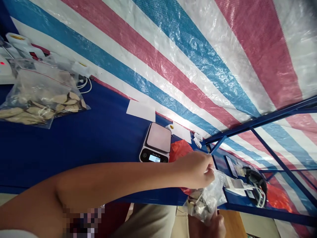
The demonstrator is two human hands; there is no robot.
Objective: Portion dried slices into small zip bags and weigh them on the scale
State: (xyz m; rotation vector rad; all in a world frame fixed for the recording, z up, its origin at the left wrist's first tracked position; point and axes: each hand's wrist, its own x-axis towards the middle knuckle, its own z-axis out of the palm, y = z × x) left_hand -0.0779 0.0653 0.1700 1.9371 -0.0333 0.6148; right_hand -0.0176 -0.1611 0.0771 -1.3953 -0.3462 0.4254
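Observation:
My left hand [195, 169] reaches across to the right, its fingers pinched on the upper part of a clear plastic bag [204, 201]. Pale, dark-edged dried slices lie in the lower part of that bag. At the bottom right, my right hand [215, 226] is closed on the bag's lower right side. Just behind my left forearm a white kitchen scale [158, 138] stands on the blue table [99, 142], its display lit and its plate bare. A crumpled red plastic bag [180, 149] lies to the right of the scale, partly hidden by my left hand.
Zip bags of dried slices [39, 105] lie at the far left, near a white device [6, 71]. White papers [141, 110] lie along the back edge. On the right are a blue metal frame [272, 152], a white device with cables [235, 185] and another red bag [278, 198].

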